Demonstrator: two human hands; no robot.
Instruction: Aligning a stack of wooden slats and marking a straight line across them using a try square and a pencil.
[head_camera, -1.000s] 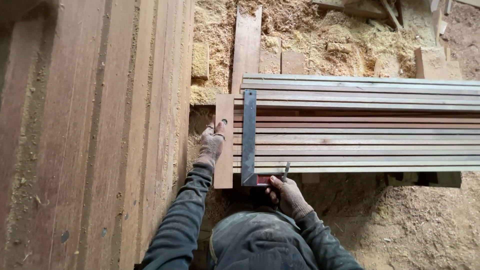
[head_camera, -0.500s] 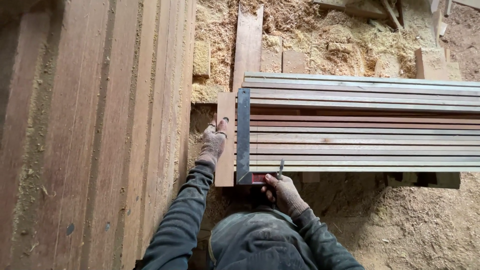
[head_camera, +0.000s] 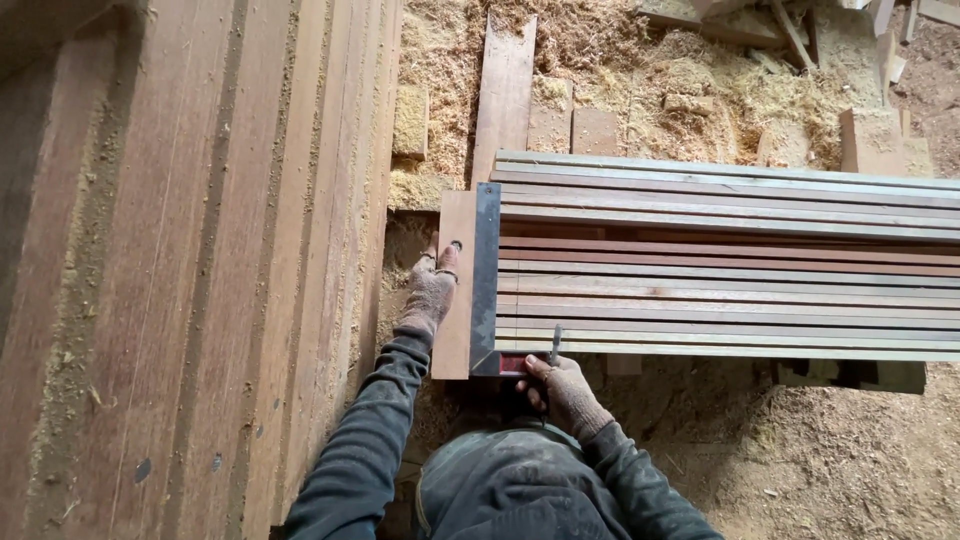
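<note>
A row of long wooden slats (head_camera: 720, 270) lies side by side on edge, running off to the right. A short board (head_camera: 455, 330) stands crosswise against their left ends. My gloved left hand (head_camera: 432, 285) presses on that board. A metal try square lies with its dark blade (head_camera: 486, 270) across the slat ends. My gloved right hand (head_camera: 562, 390) grips the square's red stock at the near corner and also holds a pencil (head_camera: 555, 343) pointing up over the nearest slat.
A big stack of long planks (head_camera: 200, 270) fills the left side. Sawdust and shavings (head_camera: 650, 80) cover the ground, with offcut blocks (head_camera: 595, 128) and a loose plank (head_camera: 505, 90) beyond the slats.
The square has slid left until its blade sits at the slat ends beside the short board. My right hand moved left with it; my left hand stayed on the board.
</note>
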